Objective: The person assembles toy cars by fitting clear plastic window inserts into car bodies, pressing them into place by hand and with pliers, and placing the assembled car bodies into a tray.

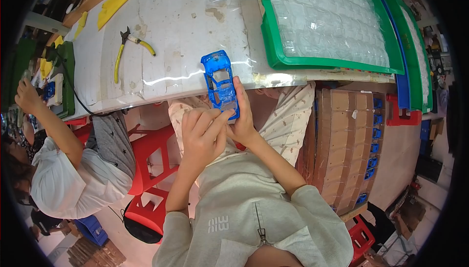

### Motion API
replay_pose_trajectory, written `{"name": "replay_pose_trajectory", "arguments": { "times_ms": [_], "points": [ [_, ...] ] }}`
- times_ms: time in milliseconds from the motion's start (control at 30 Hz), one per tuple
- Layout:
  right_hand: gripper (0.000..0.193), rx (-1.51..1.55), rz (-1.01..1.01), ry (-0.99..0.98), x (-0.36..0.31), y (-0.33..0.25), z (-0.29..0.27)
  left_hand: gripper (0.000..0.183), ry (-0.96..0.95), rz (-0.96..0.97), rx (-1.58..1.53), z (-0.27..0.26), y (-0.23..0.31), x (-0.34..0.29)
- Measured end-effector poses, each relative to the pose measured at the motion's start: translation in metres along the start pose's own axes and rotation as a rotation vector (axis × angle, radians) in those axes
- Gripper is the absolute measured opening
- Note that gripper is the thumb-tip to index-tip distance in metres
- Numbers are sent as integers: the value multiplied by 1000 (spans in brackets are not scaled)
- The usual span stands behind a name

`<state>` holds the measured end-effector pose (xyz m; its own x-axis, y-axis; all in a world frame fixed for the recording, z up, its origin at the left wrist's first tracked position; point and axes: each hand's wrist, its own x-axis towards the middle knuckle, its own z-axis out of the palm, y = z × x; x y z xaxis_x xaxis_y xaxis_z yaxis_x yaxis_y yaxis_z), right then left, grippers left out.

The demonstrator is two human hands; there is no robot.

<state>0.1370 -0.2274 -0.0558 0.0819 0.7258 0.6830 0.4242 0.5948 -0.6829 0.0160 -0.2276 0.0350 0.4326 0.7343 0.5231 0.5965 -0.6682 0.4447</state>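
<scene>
A blue toy car body [218,74] with window openings is held up at the table's near edge, tilted, with its far end over the tabletop. My right hand [242,118] grips it along its right side, the fingers stretched up beside it and the palm beneath the near end. The fingers of my left hand [199,132] are curled, their tips pressed on the near end of the car body. What lies under those fingertips is hidden. Farther off on the table lie cutting pliers [128,39] with yellow handles, their jaws apart.
A green tray [273,47] of clear plastic pieces sits at the right of the table [185,32]. Below it stand stacked cartons [342,140] with blue car bodies along one side. Yellow cloths [114,7] lie at the back left. A co-worker [73,179] sits at the left.
</scene>
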Motion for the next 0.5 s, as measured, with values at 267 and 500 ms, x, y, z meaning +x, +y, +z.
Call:
{"name": "replay_pose_trajectory", "arguments": {
  "times_ms": [267,500],
  "points": [
    [86,38,53,6,-3,3,0,33,52,18,71,6,-3,2],
    [80,8,6,34,-5,2,3,34,47,-37,56,4,-7,0]
  ]
}}
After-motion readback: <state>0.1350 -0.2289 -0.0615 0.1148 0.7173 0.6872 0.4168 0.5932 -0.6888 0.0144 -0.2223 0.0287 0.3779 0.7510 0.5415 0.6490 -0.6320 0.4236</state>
